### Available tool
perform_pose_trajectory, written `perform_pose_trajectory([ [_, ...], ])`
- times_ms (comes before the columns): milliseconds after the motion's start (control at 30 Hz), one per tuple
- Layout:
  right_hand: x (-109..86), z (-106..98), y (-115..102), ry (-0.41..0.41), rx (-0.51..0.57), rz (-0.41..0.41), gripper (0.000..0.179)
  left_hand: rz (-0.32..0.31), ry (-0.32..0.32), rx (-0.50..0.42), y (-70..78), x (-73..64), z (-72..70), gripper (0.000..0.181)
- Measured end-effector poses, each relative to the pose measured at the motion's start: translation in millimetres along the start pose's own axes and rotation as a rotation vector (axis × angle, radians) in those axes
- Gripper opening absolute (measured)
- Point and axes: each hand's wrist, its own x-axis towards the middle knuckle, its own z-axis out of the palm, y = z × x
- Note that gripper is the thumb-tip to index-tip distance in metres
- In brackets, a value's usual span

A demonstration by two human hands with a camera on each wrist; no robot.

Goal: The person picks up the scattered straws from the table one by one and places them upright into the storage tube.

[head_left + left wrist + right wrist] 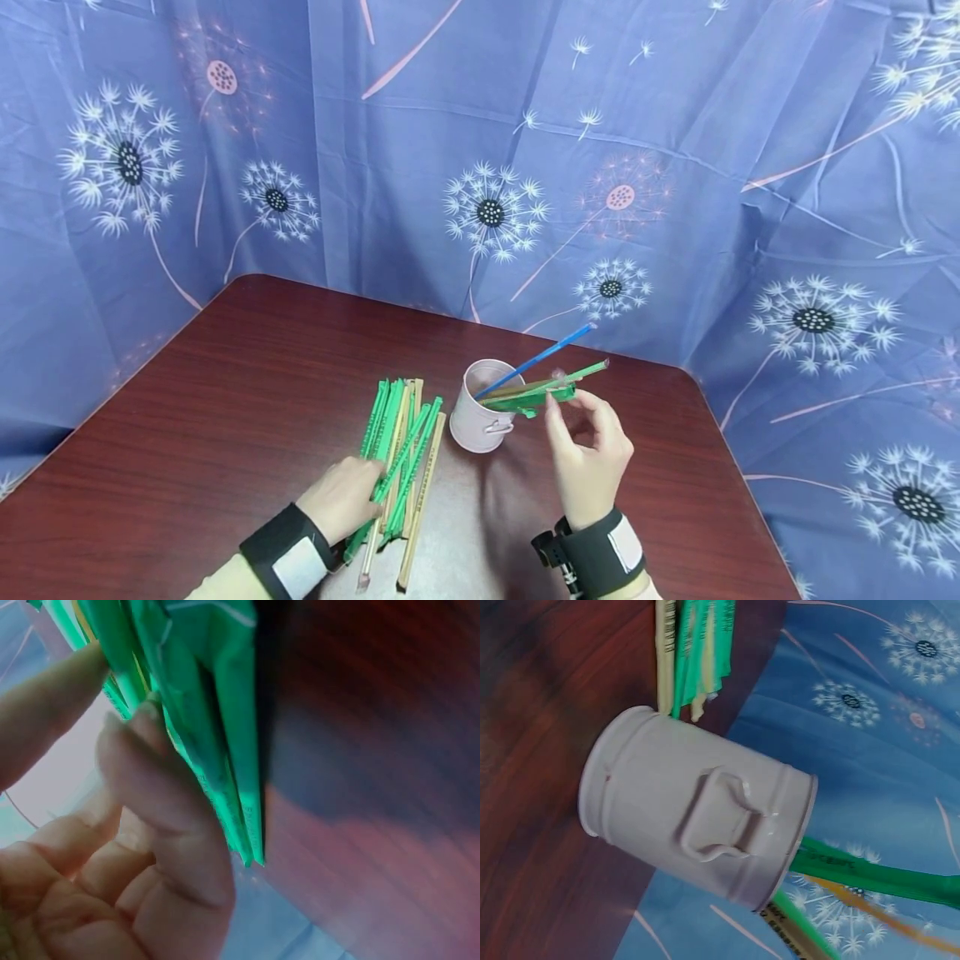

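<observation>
A pale pink metal cup [480,425] stands on the table with a blue straw [536,361] and several wrapped green and beige straws leaning out to its right. My right hand [592,454] pinches the outer end of a green wrapped straw [877,881] at the rim; the right wrist view leaves the fingers out. Left of the cup lies a loose pile of green and beige wrapped straws [408,450]. My left hand [345,500] is at the pile's near left side. In the left wrist view, its curled fingers [161,787] pinch at the green wrapped straws [202,727].
The dark red wooden table [247,375] has rounded far corners. A blue cloth with dandelion prints [405,167] hangs behind it and along the sides. The cup's small side handle [720,817] faces the right hand.
</observation>
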Motion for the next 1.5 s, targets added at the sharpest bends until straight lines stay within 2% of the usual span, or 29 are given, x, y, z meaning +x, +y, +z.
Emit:
perform_pose_trajectory([
  [133, -4.0, 1, 4, -0.080, -0.093, -0.049, 0.018, -0.005, 0.007, -0.006, -1.4, 0.0, 0.2, 0.018],
  [333, -9.7, 5, 12, -0.162, -0.143, -0.070, 0.022, -0.013, -0.001, -0.029, -2.2, 0.5, 0.5, 0.012],
  [633, -12.4, 9, 17, -0.302, -0.216, 0.035, 0.016, -0.018, 0.018, -0.092, -1.5, -0.9, -2.7, 0.008],
  [733, -10.3, 9, 17, -0.341, -0.237, 0.056, 0.015, -0.017, 0.041, -0.088, -1.5, -1.3, -5.2, 0.012],
  [867, -9.7, 8, 13, -0.350, -0.247, 0.092, 0.020, -0.020, 0.081, -0.096, -0.2, -2.2, -7.4, 0.014],
  [1000, -10.4, 8, 9, -0.262, -0.196, 0.096, 0.034, -0.007, 0.135, -0.135, 4.3, -3.6, -7.8, 0.010],
  [1133, -6.6, 6, 2, -0.157, -0.090, 0.087, 0.040, 0.043, 0.210, -0.186, 11.0, -3.4, -9.5, 0.010],
  [1233, -3.5, 4, -6, -0.117, -0.017, 0.065, 0.036, 0.094, 0.266, -0.227, 16.2, -2.8, -11.3, 0.011],
  [1367, -1.4, 4, -17, -0.126, 0.083, -0.003, 0.029, 0.200, 0.323, -0.285, 23.2, -3.3, -12.4, 0.013],
  [1500, -0.7, 3, -28, -0.185, 0.223, -0.031, 0.030, 0.336, 0.377, -0.327, 29.9, -5.3, -13.3, 0.015],
])
